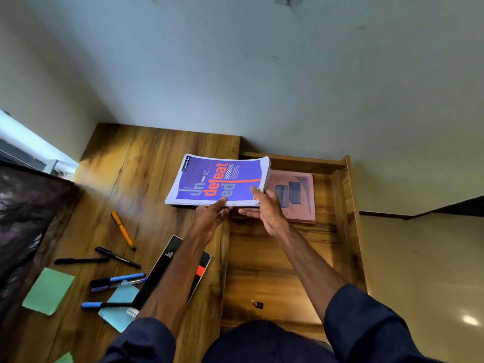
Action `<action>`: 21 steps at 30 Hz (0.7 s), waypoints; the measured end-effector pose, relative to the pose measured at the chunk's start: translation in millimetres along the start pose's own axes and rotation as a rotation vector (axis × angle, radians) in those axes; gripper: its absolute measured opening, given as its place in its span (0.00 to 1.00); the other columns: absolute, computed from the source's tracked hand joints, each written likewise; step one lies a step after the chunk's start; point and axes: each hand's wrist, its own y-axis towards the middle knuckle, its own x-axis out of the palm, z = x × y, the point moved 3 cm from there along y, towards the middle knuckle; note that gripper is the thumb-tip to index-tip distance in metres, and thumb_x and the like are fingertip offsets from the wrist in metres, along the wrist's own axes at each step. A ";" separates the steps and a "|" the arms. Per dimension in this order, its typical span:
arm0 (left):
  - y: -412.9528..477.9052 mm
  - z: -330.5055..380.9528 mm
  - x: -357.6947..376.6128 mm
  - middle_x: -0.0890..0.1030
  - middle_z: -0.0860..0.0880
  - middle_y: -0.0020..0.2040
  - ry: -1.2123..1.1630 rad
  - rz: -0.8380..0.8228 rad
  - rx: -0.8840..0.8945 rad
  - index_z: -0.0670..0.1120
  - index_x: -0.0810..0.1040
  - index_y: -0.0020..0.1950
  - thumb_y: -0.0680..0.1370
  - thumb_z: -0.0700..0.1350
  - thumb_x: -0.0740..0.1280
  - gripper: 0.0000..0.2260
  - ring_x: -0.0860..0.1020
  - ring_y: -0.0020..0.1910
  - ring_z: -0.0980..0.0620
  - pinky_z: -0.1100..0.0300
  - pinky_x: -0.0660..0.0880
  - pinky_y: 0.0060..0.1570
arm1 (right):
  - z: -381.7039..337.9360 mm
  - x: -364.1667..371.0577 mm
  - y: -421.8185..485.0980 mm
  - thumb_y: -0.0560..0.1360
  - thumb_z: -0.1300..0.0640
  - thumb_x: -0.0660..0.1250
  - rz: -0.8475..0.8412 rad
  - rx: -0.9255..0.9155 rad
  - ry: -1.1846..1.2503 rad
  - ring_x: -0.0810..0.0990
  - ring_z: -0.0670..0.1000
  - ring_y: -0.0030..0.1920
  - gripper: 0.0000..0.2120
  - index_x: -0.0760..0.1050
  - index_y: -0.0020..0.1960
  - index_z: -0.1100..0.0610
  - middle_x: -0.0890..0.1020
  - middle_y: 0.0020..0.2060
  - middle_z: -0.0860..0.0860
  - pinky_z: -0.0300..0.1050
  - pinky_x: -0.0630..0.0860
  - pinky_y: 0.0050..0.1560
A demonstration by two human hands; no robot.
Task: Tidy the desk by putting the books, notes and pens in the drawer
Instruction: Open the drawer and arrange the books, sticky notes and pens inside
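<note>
Two hands on the purple notebook [217, 179] rn, both at its near edge. Left hand [209, 216] grips it w/ the thumb on the cover and the fingers tucked under. Right hand [264, 210] does the same at the near right corner, thumb on top, palm and fingers underneath. The notebook is held roughly flat, cover up, half over the desk [146, 163] and half over the open drawer [348, 195]. Just right of the notebook, partly under its right end, a pink book [298, 195] lies flat in the drawer. Near side of the notebook, well apart and further down the drawer floor, there's a small dark thing [258, 304], can't tell what tbh. Left and nearer from the notebook, on the desk: an orange pen [122, 230], then two black pens [117, 257], then a few blue-capped pens [117, 279] in a loose bunch. A black book [172, 268] sits straight nearer from the notebook, under the left forearm. A blue spiral notepad [119, 310] pokes out beside that book, and a green note pad [48, 290] is furthest left of the notebook. Dark sleeves on both arms.
</note>
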 end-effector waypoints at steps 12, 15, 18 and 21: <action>11.9 21.6 -31.4 0.83 0.38 0.57 -0.030 0.090 0.002 0.36 0.75 0.66 0.79 0.40 0.71 0.17 0.86 0.49 0.47 0.58 0.83 0.42 | -32.4 -89.3 -9.6 0.79 0.67 0.65 0.044 -0.304 -0.086 0.85 0.53 0.52 0.22 0.72 0.71 0.54 0.83 0.57 0.53 0.41 0.79 0.27; 12.7 30.4 -15.1 0.84 0.40 0.56 0.190 -0.041 0.056 0.39 0.73 0.68 0.80 0.41 0.70 0.18 0.85 0.50 0.47 0.54 0.83 0.48 | -27.4 -127.5 -6.9 0.78 0.67 0.66 0.098 -0.271 -0.006 0.84 0.51 0.50 0.22 0.74 0.68 0.50 0.83 0.56 0.53 0.39 0.76 0.26; 15.0 27.3 17.7 0.84 0.42 0.57 0.490 -0.132 0.144 0.41 0.74 0.68 0.79 0.43 0.71 0.19 0.85 0.53 0.47 0.54 0.83 0.49 | -18.4 -165.6 -4.0 0.78 0.65 0.68 0.217 -0.218 -0.007 0.85 0.50 0.49 0.21 0.73 0.70 0.53 0.84 0.56 0.53 0.38 0.77 0.27; 21.4 10.2 47.9 0.84 0.44 0.56 0.724 -0.066 0.197 0.41 0.75 0.67 0.78 0.46 0.73 0.20 0.85 0.52 0.48 0.49 0.84 0.49 | -5.8 -197.5 -1.6 0.78 0.61 0.69 0.354 -0.168 -0.062 0.86 0.51 0.47 0.17 0.76 0.65 0.49 0.84 0.54 0.52 0.40 0.78 0.29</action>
